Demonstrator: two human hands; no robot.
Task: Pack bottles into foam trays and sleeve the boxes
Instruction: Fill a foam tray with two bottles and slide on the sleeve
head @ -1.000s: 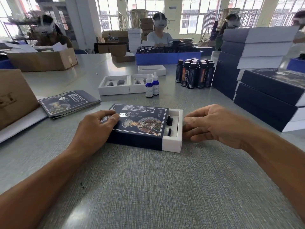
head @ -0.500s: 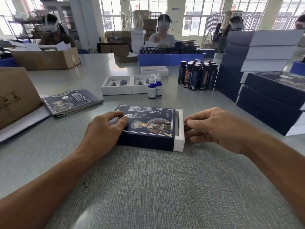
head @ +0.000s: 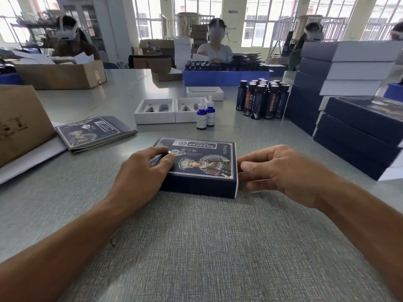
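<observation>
A dark blue printed sleeve [head: 202, 166] covers a white box on the grey table, with only a thin white edge showing at its right end. My left hand [head: 145, 173] grips the sleeve's left end, thumb on top. My right hand [head: 281, 173] has its fingertips against the box's right end, fingers bent. Behind stand two white foam trays [head: 156, 111] with empty cut-outs, two small blue dropper bottles [head: 205, 115] and a cluster of dark bottles [head: 262, 99].
Flat blue sleeves [head: 93, 132] lie at the left beside a cardboard box [head: 19, 125]. Stacks of sleeved boxes [head: 353, 129] fill the right side. Another white tray [head: 205, 93], a blue crate [head: 226, 77] and several people sit at the far side.
The white box has slid leftwards into the sleeve under my right hand's push; its exposed end shrank from a wide strip with bottles showing to a thin edge.
</observation>
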